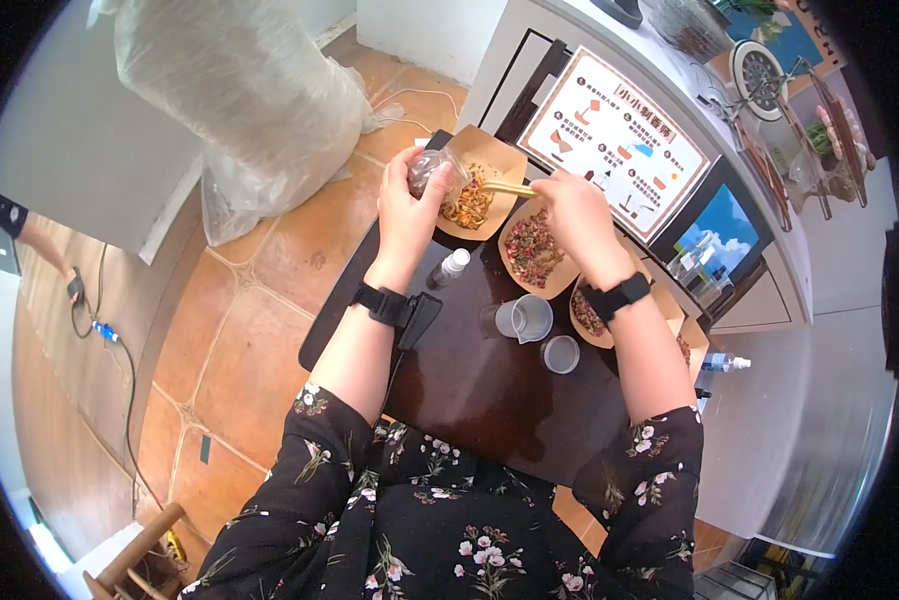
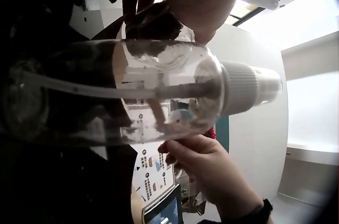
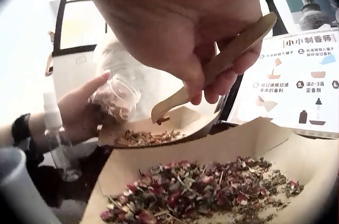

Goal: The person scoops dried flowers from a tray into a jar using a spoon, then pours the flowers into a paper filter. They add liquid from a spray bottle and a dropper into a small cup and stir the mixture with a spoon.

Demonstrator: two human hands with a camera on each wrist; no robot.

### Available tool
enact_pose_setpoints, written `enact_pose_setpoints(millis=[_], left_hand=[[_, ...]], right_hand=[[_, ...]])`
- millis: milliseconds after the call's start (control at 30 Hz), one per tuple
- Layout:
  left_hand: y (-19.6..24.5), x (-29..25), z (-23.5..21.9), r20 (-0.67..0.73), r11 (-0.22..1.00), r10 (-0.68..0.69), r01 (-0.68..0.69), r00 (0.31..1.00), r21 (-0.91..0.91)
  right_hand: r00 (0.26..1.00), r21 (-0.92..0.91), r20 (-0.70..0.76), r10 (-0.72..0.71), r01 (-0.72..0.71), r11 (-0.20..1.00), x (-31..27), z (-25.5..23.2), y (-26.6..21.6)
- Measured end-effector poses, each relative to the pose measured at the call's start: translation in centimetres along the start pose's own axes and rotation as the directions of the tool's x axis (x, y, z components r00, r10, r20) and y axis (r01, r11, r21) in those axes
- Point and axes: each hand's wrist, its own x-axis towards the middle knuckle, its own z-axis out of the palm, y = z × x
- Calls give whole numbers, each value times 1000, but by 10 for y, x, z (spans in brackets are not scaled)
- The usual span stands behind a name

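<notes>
My left hand (image 1: 405,210) grips a clear jar (image 1: 435,176) with brownish bits inside, tilted at the far edge of the dark table. In my right hand (image 1: 574,218) is a wooden scoop (image 1: 511,188), pinched by its handle. Its tip hangs over a paper tray (image 1: 506,158) of orange-brown dried petals (image 1: 467,208), close to the jar's mouth. The right wrist view shows a few orange scraps (image 3: 163,120) at the scoop's tip (image 3: 172,103). Below my right hand sits a second tray of dried rose petals (image 3: 196,189). A clear spray bottle (image 2: 175,89) stands near my left wrist.
A measuring cup (image 1: 526,318) and a small round cup (image 1: 561,354) stand mid-table (image 1: 459,400). More petal trays (image 1: 587,310) line the right side. Behind them lean an instruction board (image 1: 609,140) and a picture panel (image 1: 714,230). A plastic-wrapped bulk (image 1: 259,110) stands on the floor.
</notes>
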Motion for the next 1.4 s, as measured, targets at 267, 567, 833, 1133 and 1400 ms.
enact_pose_setpoints(millis=[267,567,833,1133,1400], left_hand=[[4,-2,1,61,1000,21,-20,998,-17],[0,0,-1,37,999,7,-6,999,-39],[-6,0,0,21,999,3,-3,1000,-33],[-1,-1,-1,24,1000,2,-1,1000,-23],[-2,-1,-1,18,1000,7,-6,1000,-3]], right_hand=[[998,272,-25,53,-44,961,6,-34,-19],[985,113,63,163,-169,979,0,-10,-4],[956,-74,234,178,-166,983,5,9,-15],[914,-54,330,236,-231,972,15,5,-26],[992,-180,125,31,-8,984,14,13,-17]])
